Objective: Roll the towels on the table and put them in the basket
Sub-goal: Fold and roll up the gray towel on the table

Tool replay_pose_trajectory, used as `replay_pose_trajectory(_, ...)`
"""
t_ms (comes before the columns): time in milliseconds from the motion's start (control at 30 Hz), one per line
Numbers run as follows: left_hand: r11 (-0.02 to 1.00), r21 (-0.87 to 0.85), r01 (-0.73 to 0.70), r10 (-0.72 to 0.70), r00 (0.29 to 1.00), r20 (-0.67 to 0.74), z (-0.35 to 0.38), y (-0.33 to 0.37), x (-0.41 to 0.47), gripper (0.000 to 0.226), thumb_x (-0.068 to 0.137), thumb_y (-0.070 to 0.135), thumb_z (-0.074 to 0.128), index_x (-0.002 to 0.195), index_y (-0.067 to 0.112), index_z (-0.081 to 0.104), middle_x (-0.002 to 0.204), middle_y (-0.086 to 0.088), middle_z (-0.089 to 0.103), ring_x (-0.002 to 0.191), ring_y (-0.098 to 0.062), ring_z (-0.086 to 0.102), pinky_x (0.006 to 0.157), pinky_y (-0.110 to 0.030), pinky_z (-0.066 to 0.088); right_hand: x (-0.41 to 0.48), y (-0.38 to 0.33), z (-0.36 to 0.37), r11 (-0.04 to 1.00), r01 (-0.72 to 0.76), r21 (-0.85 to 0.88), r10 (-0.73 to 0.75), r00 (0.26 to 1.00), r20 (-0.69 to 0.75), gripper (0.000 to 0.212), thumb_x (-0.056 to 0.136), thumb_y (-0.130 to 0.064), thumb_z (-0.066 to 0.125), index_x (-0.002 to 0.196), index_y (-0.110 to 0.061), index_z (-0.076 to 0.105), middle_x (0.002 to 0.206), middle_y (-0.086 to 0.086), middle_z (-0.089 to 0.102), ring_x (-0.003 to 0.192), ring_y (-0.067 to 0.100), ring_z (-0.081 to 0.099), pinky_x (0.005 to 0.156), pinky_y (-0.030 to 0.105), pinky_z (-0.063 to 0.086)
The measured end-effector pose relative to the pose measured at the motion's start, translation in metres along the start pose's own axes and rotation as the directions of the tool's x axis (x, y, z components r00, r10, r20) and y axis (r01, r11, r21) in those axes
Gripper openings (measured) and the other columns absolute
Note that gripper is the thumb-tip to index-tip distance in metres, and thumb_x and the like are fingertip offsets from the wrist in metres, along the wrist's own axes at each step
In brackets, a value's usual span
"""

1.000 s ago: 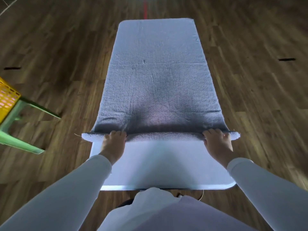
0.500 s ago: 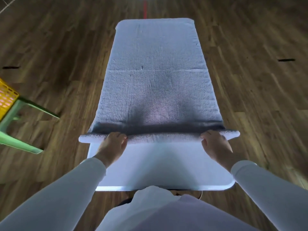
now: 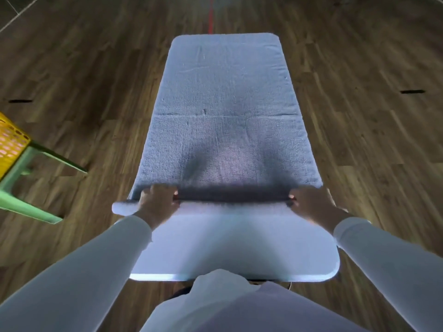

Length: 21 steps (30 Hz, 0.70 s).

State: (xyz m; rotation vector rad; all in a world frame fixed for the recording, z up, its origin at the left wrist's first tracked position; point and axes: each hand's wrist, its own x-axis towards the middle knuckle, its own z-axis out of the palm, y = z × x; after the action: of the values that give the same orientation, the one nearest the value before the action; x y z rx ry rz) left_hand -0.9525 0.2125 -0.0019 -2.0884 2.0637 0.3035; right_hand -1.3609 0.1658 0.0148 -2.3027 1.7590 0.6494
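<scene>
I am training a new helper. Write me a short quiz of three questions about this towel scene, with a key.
1. True or false: the towel on the table is already fully rolled.
2. The left hand and the right hand grip the towel at: A) its far end B) its rolled near edge C) its middle
3. Fill in: the yellow basket is on the person's ____ side.
Key: 1 false; 2 B; 3 left.

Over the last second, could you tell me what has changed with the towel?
The left hand and right hand turned the roll over again: it is thicker, and the towel's crease slid toward the person. Both hands still grip the roll's ends; table and basket stayed put.
</scene>
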Motion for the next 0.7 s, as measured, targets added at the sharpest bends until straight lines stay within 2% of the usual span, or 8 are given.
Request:
replay_pose_trajectory(67, 0.974, -0.223, -0.049, -0.002, 0.975, -0.222, 0.009, -0.001, -0.005, 0.021, 0.09, 0.024, 0.059, 0.108, 0.013, 0.064, 0.105, -0.009, 0.065, 0.099, -0.034, 0.062, 0.082, -0.042, 0.052, -0.001, -0.002, 0.003, 0.993, -0.048, 0.107, 0.071, 0.974, -0.216, 0.029, 0.097, -0.032, 0.044, 0.121, -0.028, 0.058, 0.122, -0.001, 0.062, 0.109, 0.025, 0.059, 0.092, 0.038, 0.046)
replay_pose_trajectory(133, 0.963, -0.26, -0.076, 0.026, 0.981, -0.193, 0.016, 0.005, -0.01, 0.024, 0.092, 0.027, 0.057, 0.109, 0.013, 0.066, 0.108, -0.01, 0.065, 0.1, -0.035, 0.061, 0.082, -0.041, 0.051, -0.001, -0.009, 0.01, 0.987, -0.037, 0.157, 0.064, 0.983, -0.171, 0.032, 0.096, -0.028, 0.043, 0.124, -0.023, 0.058, 0.124, 0.002, 0.06, 0.109, 0.026, 0.059, 0.09, 0.036, 0.047)
replay_pose_trajectory(267, 0.998, 0.066, -0.005, 0.003, 0.999, 0.032, 0.022, 0.016, -0.016, 0.057, 0.092, 0.043, 0.055, 0.142, 0.02, 0.04, 0.142, -0.001, 0.044, 0.128, -0.025, 0.042, 0.098, -0.043, 0.039, -0.003, -0.019, 0.025, 0.996, -0.018, 0.092, 0.031, 0.989, -0.145, 0.036, 0.088, -0.031, 0.057, 0.122, -0.019, 0.057, 0.119, 0.0, 0.06, 0.111, 0.023, 0.058, 0.092, 0.037, 0.044)
replay_pose_trajectory(400, 0.973, 0.23, 0.025, -0.022, 1.0, -0.016, 0.003, 0.027, -0.01, 0.036, 0.098, 0.038, 0.044, 0.129, 0.021, 0.051, 0.127, -0.001, 0.056, 0.118, -0.024, 0.048, 0.095, -0.04, 0.04, -0.002, -0.015, 0.028, 0.996, -0.018, 0.085, 0.036, 0.976, -0.216, 0.028, 0.091, -0.027, 0.055, 0.118, -0.023, 0.061, 0.113, -0.002, 0.063, 0.105, 0.023, 0.06, 0.087, 0.036, 0.046)
replay_pose_trajectory(467, 0.954, 0.295, -0.045, 0.026, 0.997, 0.068, -0.007, 0.029, -0.003, 0.038, 0.099, 0.045, 0.036, 0.118, 0.021, 0.059, 0.12, -0.001, 0.061, 0.116, -0.024, 0.049, 0.095, -0.041, 0.039, -0.001, -0.014, 0.02, 0.995, 0.011, 0.1, 0.005, 0.988, -0.156, 0.02, 0.092, -0.031, 0.051, 0.106, -0.022, 0.062, 0.105, -0.003, 0.063, 0.102, 0.024, 0.061, 0.082, 0.035, 0.046)
replay_pose_trajectory(567, 0.97, 0.229, -0.084, 0.001, 0.94, 0.34, -0.019, 0.025, 0.001, 0.049, 0.094, 0.057, 0.031, 0.116, 0.027, 0.063, 0.12, -0.001, 0.063, 0.118, -0.025, 0.053, 0.098, -0.043, 0.038, 0.0, -0.012, -0.001, 0.994, 0.045, 0.097, -0.059, 0.987, 0.148, 0.021, 0.094, -0.043, 0.04, 0.089, -0.027, 0.054, 0.093, -0.007, 0.056, 0.104, 0.023, 0.06, 0.087, 0.038, 0.043)
replay_pose_trajectory(633, 0.972, 0.227, -0.063, 0.008, 0.972, 0.235, -0.018, 0.018, -0.002, 0.045, 0.091, 0.057, 0.04, 0.119, 0.028, 0.061, 0.121, 0.0, 0.062, 0.116, -0.025, 0.055, 0.096, -0.041, 0.042, -0.002, -0.008, -0.006, 0.999, 0.028, -0.03, -0.024, 0.991, 0.132, 0.027, 0.093, -0.049, 0.038, 0.099, -0.03, 0.058, 0.101, -0.009, 0.061, 0.106, 0.022, 0.059, 0.094, 0.042, 0.041)
replay_pose_trajectory(700, 0.995, 0.101, -0.004, 0.01, 0.998, -0.062, -0.01, 0.012, -0.007, 0.038, 0.091, 0.045, 0.053, 0.123, 0.025, 0.057, 0.121, -0.002, 0.061, 0.111, -0.027, 0.058, 0.09, -0.041, 0.047, -0.004, -0.005, -0.001, 0.997, -0.061, -0.038, 0.055, 0.986, -0.156, 0.029, 0.094, -0.045, 0.043, 0.114, -0.03, 0.059, 0.115, -0.006, 0.062, 0.109, 0.022, 0.057, 0.094, 0.043, 0.04)
